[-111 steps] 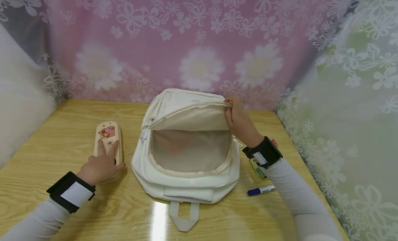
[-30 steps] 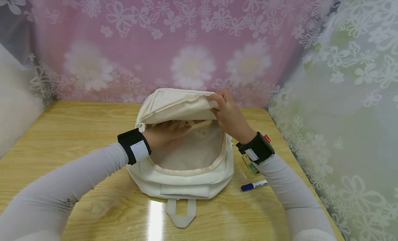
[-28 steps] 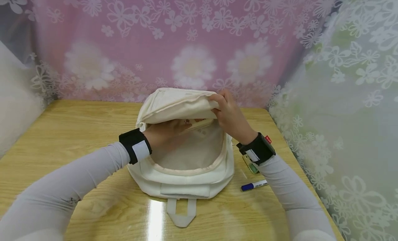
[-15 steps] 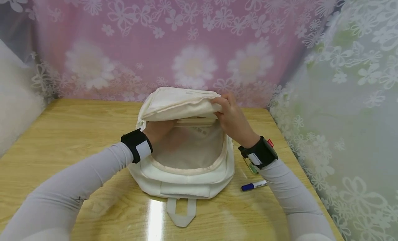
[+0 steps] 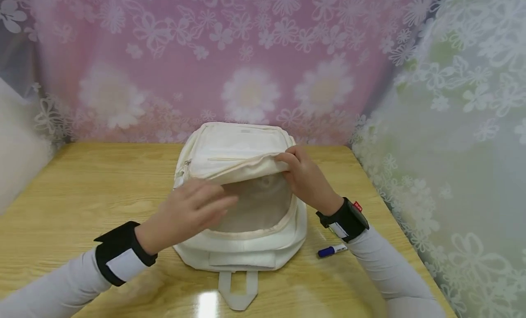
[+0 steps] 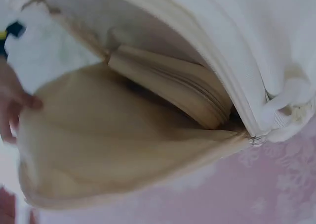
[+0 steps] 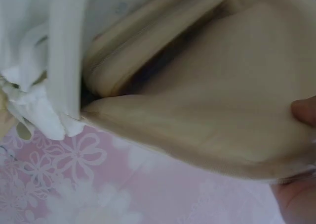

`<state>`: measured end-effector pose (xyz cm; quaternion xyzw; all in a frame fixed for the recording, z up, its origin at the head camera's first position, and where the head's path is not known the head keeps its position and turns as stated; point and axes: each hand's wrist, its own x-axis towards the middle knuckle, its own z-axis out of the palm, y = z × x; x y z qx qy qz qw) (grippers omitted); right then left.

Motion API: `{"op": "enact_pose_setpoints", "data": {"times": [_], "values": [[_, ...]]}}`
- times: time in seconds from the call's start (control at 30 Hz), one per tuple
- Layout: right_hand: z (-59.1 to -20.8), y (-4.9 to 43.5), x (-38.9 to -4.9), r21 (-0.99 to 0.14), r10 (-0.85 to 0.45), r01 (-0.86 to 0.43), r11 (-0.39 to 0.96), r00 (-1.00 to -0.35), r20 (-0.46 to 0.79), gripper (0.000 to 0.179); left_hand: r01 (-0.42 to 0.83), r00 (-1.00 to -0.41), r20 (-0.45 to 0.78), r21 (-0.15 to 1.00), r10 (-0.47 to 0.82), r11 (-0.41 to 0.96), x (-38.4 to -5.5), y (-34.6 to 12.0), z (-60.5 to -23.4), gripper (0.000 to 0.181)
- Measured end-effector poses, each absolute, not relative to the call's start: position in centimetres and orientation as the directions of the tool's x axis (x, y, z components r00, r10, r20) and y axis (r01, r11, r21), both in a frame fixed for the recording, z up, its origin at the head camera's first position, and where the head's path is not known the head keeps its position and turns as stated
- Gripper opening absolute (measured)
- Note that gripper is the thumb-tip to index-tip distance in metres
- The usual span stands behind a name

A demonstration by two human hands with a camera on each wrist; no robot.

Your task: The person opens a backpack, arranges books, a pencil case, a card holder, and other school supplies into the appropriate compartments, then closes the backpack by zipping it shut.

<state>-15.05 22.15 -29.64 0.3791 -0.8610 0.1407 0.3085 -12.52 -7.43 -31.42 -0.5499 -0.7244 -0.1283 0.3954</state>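
A white backpack (image 5: 246, 144) lies on the table with its main compartment unzipped. My right hand (image 5: 308, 179) pinches the edge of its front flap (image 7: 222, 110), thumb on the inner lining, and keeps it raised. The cream zippered pencil case (image 6: 173, 80) lies inside the bag; both wrist views show it, while the flap hides it in the head view. My left hand (image 5: 189, 213) is just outside the opening at the bag's left side, its fingers loosely bent with nothing in them.
A marker with a blue cap (image 5: 332, 250) lies on the wooden table (image 5: 111, 181) right of the bag. The bag's carry loop (image 5: 238, 299) points toward me. A pink flowered curtain (image 5: 185, 71) hangs behind, and a pale one (image 5: 452, 140) at the right.
My left hand took the pencil case from the table's left into the bag, let go of it and came back out. The flap in my right hand has come lower and nearer.
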Motion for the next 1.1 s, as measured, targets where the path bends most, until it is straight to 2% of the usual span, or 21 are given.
{"op": "enact_pose_setpoints", "data": {"times": [0.07, 0.13, 0.17, 0.23, 0.27, 0.33, 0.47, 0.57, 0.63, 0.7, 0.77, 0.83, 0.9, 1.0, 1.1], "values": [[-30.2, 22.2, -14.6, 0.024, -0.589, -0.753, 0.657, -0.494, 0.640, 0.039, 0.866, -0.224, 0.749, -0.141, 0.624, 0.480, -12.9, -7.9, -31.4, 0.050], [-30.7, 22.4, -14.2, 0.061, -0.616, -0.772, 0.633, -0.455, 0.643, 0.038, 0.832, -0.408, 0.686, 0.007, 0.603, 0.555, -13.5, -8.3, -31.7, 0.071], [-30.8, 22.6, -14.1, 0.078, -0.634, -0.781, 0.619, -0.438, 0.638, 0.032, 0.818, -0.471, 0.640, 0.059, 0.607, 0.572, -13.8, -8.3, -32.0, 0.076], [-31.3, 23.0, -13.8, 0.108, -0.664, -0.797, 0.594, -0.410, 0.626, 0.021, 0.811, -0.538, 0.559, 0.139, 0.630, 0.569, -14.1, -8.3, -32.7, 0.080], [-31.6, 23.1, -13.6, 0.111, -0.675, -0.802, 0.587, -0.409, 0.614, 0.017, 0.808, -0.558, 0.519, 0.164, 0.647, 0.566, -14.1, -8.3, -33.0, 0.075], [-32.3, 23.3, -13.1, 0.103, -0.693, -0.810, 0.577, -0.419, 0.587, 0.014, 0.807, -0.575, 0.458, 0.182, 0.678, 0.562, -13.9, -8.3, -33.5, 0.066], [-33.4, 23.9, -11.7, 0.066, -0.707, -0.816, 0.575, -0.455, 0.542, 0.017, 0.804, -0.587, 0.410, 0.196, 0.698, 0.561, -13.5, -8.3, -33.6, 0.075], [-33.8, 24.9, -11.1, 0.030, -0.676, -0.825, 0.565, -0.441, 0.590, 0.022, 0.808, -0.583, 0.420, 0.210, 0.696, 0.550, -13.5, -8.3, -33.8, 0.080], [-33.8, 25.9, -11.0, 0.027, -0.612, -0.789, 0.614, -0.454, 0.647, 0.028, 0.813, -0.574, 0.441, 0.209, 0.690, 0.543, -13.5, -8.3, -33.8, 0.081], [-33.7, 27.1, -11.0, 0.015, -0.523, -0.691, 0.723, -0.533, 0.665, 0.034, 0.819, -0.564, 0.464, 0.204, 0.683, 0.537, -13.6, -8.3, -33.8, 0.080], [-33.8, 28.4, -11.1, 0.004, -0.416, -0.523, 0.852, -0.673, 0.612, 0.046, 0.821, -0.558, 0.483, 0.200, 0.675, 0.535, -13.6, -8.3, -33.8, 0.079], [-34.1, 29.6, -10.6, 0.006, -0.288, -0.322, 0.947, -0.839, 0.462, 0.062, 0.822, -0.553, 0.501, 0.202, 0.665, 0.532, -13.7, -8.2, -33.8, 0.076], [-34.6, 30.6, -10.1, 0.008, -0.158, -0.163, 0.987, -0.948, 0.277, 0.076, 0.822, -0.551, 0.522, 0.207, 0.651, 0.530, -13.7, -8.1, -33.8, 0.072], [-35.6, 31.5, -9.5, 0.022, -0.018, -0.017, 1.000, -0.999, 0.047, 0.084, 0.817, -0.554, 0.551, 0.212, 0.624, 0.537, -14.0, -7.7, -33.5, 0.059], [-36.6, 32.0, -9.7, 0.002, 0.024, 0.024, 1.000, -0.999, -0.038, 0.082, 0.800, -0.569, 0.565, 0.213, 0.598, 0.561, -14.3, -7.4, -32.9, 0.050]]}}
